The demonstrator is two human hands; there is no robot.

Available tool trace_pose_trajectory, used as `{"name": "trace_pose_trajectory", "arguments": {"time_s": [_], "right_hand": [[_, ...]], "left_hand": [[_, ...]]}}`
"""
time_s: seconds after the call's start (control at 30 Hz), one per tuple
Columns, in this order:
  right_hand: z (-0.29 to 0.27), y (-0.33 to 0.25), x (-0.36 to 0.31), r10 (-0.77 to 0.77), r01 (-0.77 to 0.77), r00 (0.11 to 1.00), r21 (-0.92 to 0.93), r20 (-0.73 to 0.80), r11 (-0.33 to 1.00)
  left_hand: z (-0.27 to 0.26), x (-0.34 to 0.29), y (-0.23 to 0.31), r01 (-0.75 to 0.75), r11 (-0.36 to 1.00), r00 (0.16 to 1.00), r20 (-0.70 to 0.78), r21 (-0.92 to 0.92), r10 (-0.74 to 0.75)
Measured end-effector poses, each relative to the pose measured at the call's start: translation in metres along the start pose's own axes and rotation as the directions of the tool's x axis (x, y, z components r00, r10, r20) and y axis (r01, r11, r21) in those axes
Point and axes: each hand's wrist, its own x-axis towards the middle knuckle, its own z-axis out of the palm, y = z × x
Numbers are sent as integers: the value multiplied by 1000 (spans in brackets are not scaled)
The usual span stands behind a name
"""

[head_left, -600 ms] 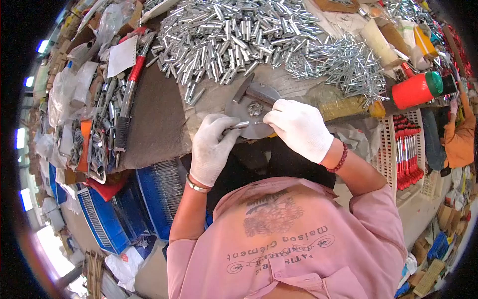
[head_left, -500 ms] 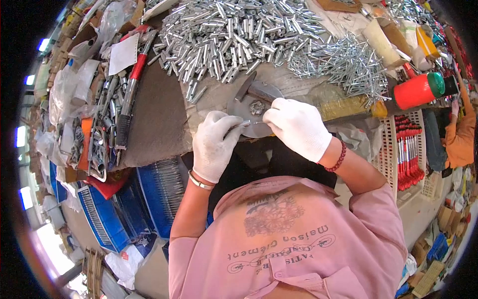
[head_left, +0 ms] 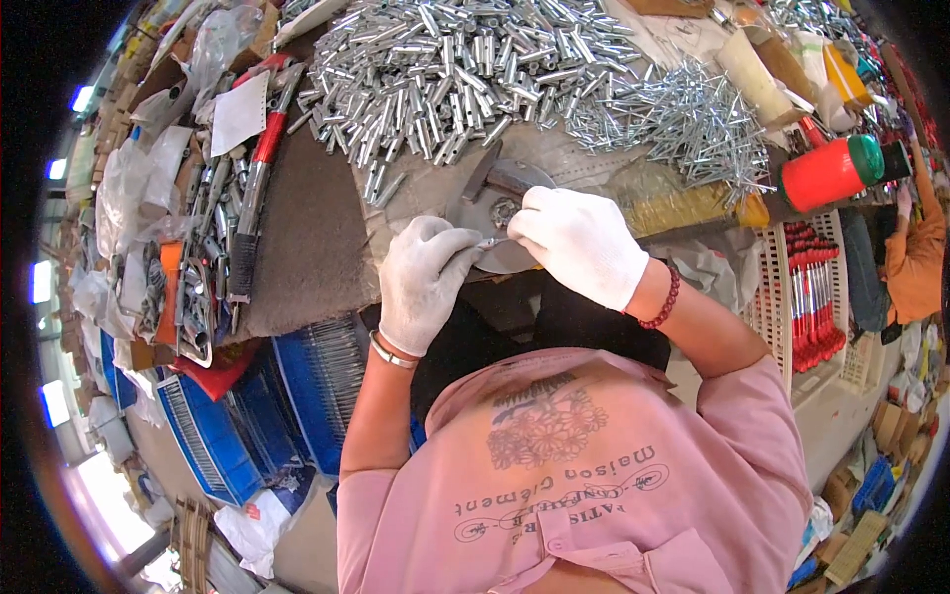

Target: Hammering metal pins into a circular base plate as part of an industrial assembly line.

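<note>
Both my hands wear white gloves and meet at the near edge of the workbench. My left hand (head_left: 424,282) and my right hand (head_left: 579,243) pinch a small silver metal piece (head_left: 488,243) between their fingertips. Just behind them lies a round grey metal tool (head_left: 487,198) with a dark handle. A big heap of short silver metal tubes (head_left: 455,69) covers the bench behind it, and a pile of thin silver pins (head_left: 693,119) lies to the right.
A red-handled long tool (head_left: 255,188) lies at left among metal clutter. A red can with a green cap (head_left: 829,170) stands at right. A white crate of red-handled tools (head_left: 811,297) and blue bins (head_left: 252,416) flank my lap. Another person in orange (head_left: 915,247) is at far right.
My left hand has shifted slightly right and closed in on the small piece; my right hand stays over it. Nothing else has moved.
</note>
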Motion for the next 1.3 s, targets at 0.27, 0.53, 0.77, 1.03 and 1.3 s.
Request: {"name": "trace_pose_trajectory", "arguments": {"time_s": [0.27,0.53,0.77,1.03,1.3], "right_hand": [[0,3,-4,-75,75,997,42,-4,996],[-41,75,-5,145,-206,960,-255,-238,945],[-28,89,6,83,-122,989,-356,-122,927],[-29,69,17,168,-188,979,-190,-114,964],[0,-13,6,69,-17,991,398,-117,917]], "left_hand": [[8,-7,0,16,993,1000,-19,-115,-18],[5,-8,-1,11,998,999,-36,-64,-13],[8,-8,-2,-8,997,998,-55,-80,4],[8,-10,-1,-54,998,994,-101,-25,51],[10,-12,-6,-36,999,998,-44,-29,35]]}}
